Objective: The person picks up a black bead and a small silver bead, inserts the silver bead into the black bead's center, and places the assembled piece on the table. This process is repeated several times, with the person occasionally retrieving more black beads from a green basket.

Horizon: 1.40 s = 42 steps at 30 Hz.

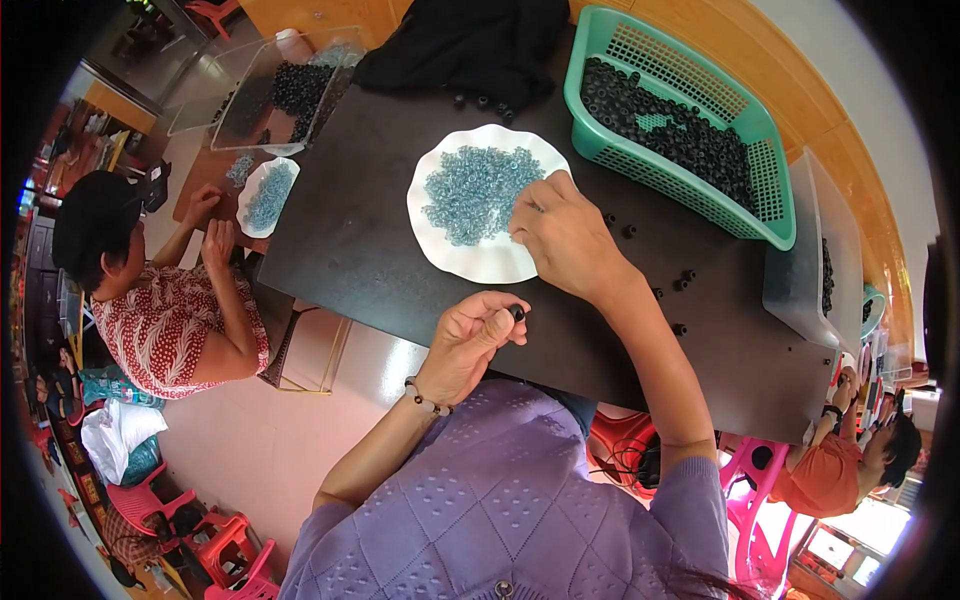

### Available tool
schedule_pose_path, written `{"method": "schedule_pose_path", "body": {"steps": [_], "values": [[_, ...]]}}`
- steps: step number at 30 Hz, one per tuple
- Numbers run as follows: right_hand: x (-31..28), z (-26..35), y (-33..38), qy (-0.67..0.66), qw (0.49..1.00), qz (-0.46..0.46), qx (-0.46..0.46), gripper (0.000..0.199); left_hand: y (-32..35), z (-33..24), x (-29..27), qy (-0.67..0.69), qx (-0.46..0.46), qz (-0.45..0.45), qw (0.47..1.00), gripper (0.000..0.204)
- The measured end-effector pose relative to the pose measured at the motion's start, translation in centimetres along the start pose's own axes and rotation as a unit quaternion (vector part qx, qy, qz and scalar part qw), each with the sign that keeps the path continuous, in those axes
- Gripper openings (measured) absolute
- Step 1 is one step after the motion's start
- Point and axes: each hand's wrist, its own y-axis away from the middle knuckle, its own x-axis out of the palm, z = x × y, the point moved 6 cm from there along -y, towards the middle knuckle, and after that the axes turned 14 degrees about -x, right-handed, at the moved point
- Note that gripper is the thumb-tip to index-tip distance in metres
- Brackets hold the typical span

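Note:
My left hand is closed at the table's near edge, with a small black round part gripped between thumb and fingers. A beaded bracelet circles that wrist. My right hand reaches over the right side of a white scalloped plate, its fingers bent down and pressed together at a heap of small translucent pale-blue pieces. Whatever those fingertips grip is hidden or too small to make out. Loose black parts like the held one lie on the dark table to the right.
A green plastic basket full of black parts stands at the far right, beside a clear bin. Black cloth lies at the back. To the left, another person works at a smaller plate; a person in orange is at right.

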Motion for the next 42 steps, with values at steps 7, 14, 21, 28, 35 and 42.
{"method": "schedule_pose_path", "body": {"steps": [7, 14, 21, 28, 35, 42], "values": [[-2.5, 0.4, 0.0, -0.120, 0.988, -0.097, 0.017, 0.009, 0.2, -0.6, 0.4, 0.039, 0.002, -0.005, 0.999, 0.027], [-3.0, 1.5, 3.1, -0.447, 0.869, -0.116, 0.177, 0.009, 0.2, -1.0, 0.8, 0.087, -0.021, -0.005, 0.996, 0.025], [-4.3, 3.4, 5.0, -0.425, 0.879, -0.146, 0.155, 0.010, -0.2, -0.9, 1.7, 0.087, -0.029, 0.009, 0.996, 0.024], [-4.2, 3.1, 5.6, -0.385, 0.891, -0.191, 0.145, 0.010, -0.5, -0.7, 2.2, 0.089, -0.038, 0.001, 0.995, 0.024], [-4.9, 4.1, 5.0, -0.362, 0.903, -0.189, 0.132, 0.012, -0.4, -1.0, 2.4, 0.088, -0.033, 0.012, 0.995, 0.025], [-5.2, 4.5, 5.2, -0.336, 0.919, -0.191, 0.085, 0.015, -0.3, -0.5, 1.9, 0.077, -0.036, 0.019, 0.996, 0.025]]}}
